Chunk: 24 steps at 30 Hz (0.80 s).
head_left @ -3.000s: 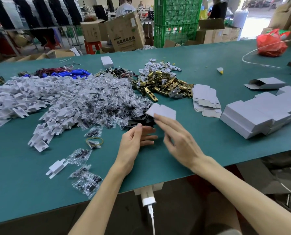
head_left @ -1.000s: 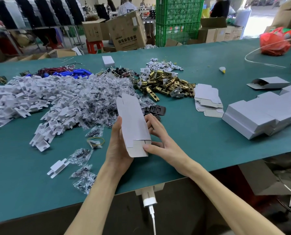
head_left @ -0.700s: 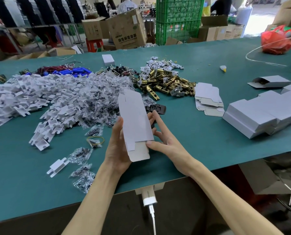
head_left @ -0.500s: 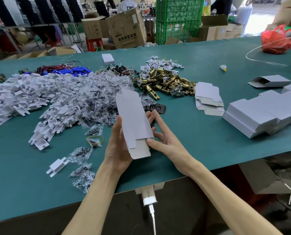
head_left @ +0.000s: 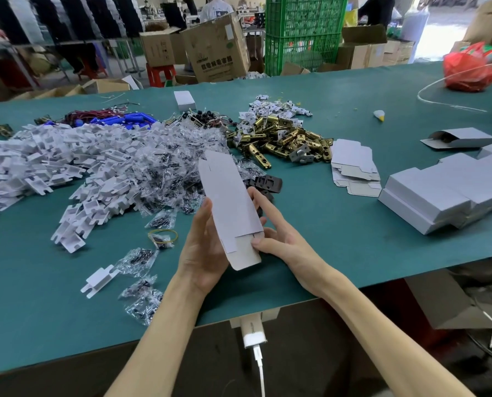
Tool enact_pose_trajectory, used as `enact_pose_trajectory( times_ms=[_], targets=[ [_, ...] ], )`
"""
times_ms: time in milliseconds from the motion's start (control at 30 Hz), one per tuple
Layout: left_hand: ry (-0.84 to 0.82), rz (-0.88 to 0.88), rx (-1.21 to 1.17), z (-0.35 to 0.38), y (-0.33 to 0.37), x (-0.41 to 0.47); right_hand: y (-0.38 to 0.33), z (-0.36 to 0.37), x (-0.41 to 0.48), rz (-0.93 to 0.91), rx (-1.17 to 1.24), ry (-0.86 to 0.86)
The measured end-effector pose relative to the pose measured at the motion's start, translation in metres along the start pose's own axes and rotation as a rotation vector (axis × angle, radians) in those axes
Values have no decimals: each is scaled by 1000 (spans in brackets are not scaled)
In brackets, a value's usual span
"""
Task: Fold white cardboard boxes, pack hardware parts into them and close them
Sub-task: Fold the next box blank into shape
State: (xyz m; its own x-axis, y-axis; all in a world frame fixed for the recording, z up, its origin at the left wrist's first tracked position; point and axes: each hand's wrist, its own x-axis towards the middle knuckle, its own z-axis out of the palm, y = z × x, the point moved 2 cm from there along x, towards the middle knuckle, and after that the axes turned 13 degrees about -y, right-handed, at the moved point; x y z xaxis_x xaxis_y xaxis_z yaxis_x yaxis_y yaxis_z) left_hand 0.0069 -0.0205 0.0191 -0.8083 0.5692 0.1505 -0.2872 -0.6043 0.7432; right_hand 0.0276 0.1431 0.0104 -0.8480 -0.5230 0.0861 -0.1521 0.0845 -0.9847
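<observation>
A flat white cardboard box blank (head_left: 229, 207) stands tilted above the green table (head_left: 310, 224), its near flap hanging open. My left hand (head_left: 203, 247) grips its left edge from behind, thumb up along the side. My right hand (head_left: 276, 239) holds the right edge, thumb pressing by the lower flap, index finger stretched out. Brass latch parts (head_left: 282, 138) lie in a pile behind. Black plates (head_left: 264, 183) lie just beyond the blank. Bagged screws (head_left: 164, 167) and white plastic pieces (head_left: 47, 161) are heaped to the left.
Flat box blanks (head_left: 353, 167) lie to the right, next to a stack of folded white boxes (head_left: 445, 190). A red bag (head_left: 471, 70) sits far right. Loose screw bags (head_left: 141, 296) and a rubber band (head_left: 163, 236) lie near the front edge. Cardboard cartons and green crates stand behind the table.
Three seconds ago both hands were down on the table by the black plates with a blank at my fingertips. The blank was lifted and now stands upright between both hands; it has barely shifted over the last second.
</observation>
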Motion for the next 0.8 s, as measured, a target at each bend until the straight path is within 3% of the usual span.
enact_pose_trajectory(
  times_ms=[367,800],
  targets=[
    [-66,-35,12,-2,-1,0,7,-1,-1,-45,28,59],
    [7,-10,70,11,-4,4,3,0,1,-19,70,186]
  ],
)
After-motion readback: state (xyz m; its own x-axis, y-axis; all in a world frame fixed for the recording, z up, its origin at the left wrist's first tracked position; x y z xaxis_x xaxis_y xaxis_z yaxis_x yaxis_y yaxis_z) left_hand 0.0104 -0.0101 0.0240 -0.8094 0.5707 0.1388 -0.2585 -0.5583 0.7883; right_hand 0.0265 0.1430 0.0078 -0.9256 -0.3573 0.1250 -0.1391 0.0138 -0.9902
